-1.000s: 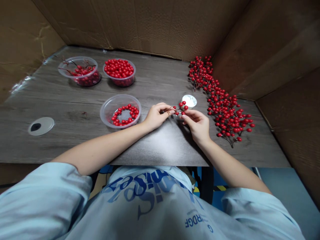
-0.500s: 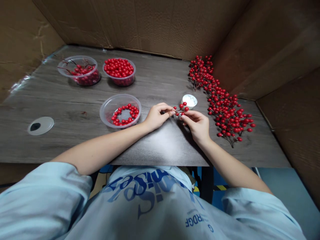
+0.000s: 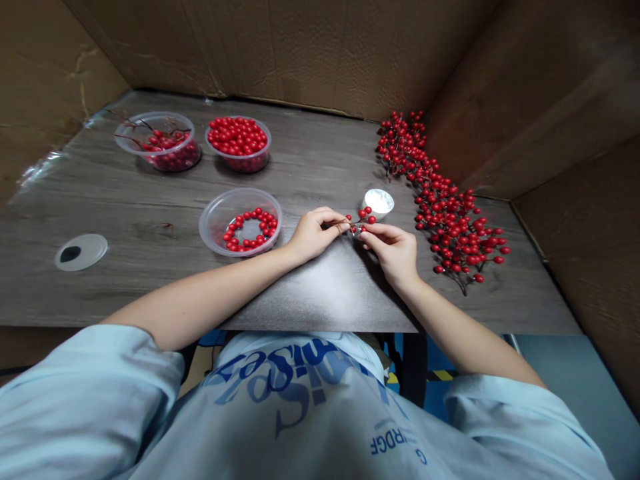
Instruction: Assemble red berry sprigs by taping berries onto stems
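My left hand [image 3: 320, 233] pinches the thin stem of a berry sprig [image 3: 369, 219], a small twig with several glossy red berries. At the sprig's lower side, my right hand [image 3: 397, 252] is closed, thumb and forefinger pressed together on a red berry. The fingertips partly hide that berry and how it joins the stem. Just behind the sprig stands a small white round cup [image 3: 382, 212] with a bright white inside. Both hands are close together above the table, near its front edge.
A clear tub [image 3: 206, 230] holds a ring of red berries. Behind it stand a tub full of berries [image 3: 238, 137] and a tub [image 3: 175, 160] with berries and bare twigs. A flat lid [image 3: 95, 252] lies left. Berry branches [image 3: 445, 207] line the right. Cardboard walls [image 3: 310, 53] enclose the table.
My right hand has shifted very slightly left, and the sprig's berries sit a touch lower between the hands. My left hand has hardly moved.
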### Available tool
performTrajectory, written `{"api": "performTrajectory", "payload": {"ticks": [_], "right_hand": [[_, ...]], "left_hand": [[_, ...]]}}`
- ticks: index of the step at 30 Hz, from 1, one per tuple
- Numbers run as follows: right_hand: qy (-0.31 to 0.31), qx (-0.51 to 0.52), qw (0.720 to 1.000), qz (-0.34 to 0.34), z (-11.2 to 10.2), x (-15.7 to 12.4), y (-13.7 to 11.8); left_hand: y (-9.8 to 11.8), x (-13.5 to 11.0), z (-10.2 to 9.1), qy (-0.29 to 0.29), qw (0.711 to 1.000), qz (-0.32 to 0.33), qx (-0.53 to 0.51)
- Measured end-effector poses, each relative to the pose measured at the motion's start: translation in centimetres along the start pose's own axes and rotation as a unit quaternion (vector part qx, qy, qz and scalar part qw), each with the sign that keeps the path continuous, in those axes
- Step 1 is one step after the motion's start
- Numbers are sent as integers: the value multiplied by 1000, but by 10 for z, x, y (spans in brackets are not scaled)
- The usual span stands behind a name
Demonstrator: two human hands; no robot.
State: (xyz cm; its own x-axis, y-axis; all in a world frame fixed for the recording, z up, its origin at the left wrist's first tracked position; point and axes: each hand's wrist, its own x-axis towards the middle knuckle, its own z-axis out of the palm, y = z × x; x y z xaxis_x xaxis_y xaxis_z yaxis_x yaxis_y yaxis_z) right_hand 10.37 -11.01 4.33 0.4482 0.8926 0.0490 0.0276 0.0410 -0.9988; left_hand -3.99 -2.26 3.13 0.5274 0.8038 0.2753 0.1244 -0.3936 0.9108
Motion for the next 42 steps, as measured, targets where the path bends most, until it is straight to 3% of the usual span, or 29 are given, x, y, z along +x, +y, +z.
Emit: {"api": "performTrajectory", "payload": {"ticks": [17,25,32,42], "right_hand": [[-6,21,1000,-6,1,1,4],[-13,28,999,-18,1,2,3],[-18,8,999,-31,1,3,1],[-20,10,999,-31,1,2,2]], "left_hand": [[-4,-1,1,3,1000,11,14],[-1,-2,3,46,998,28,10],[-1,-1,1,14,999,32,-19],[-2,-4,3,19,999,25,-24]]}}
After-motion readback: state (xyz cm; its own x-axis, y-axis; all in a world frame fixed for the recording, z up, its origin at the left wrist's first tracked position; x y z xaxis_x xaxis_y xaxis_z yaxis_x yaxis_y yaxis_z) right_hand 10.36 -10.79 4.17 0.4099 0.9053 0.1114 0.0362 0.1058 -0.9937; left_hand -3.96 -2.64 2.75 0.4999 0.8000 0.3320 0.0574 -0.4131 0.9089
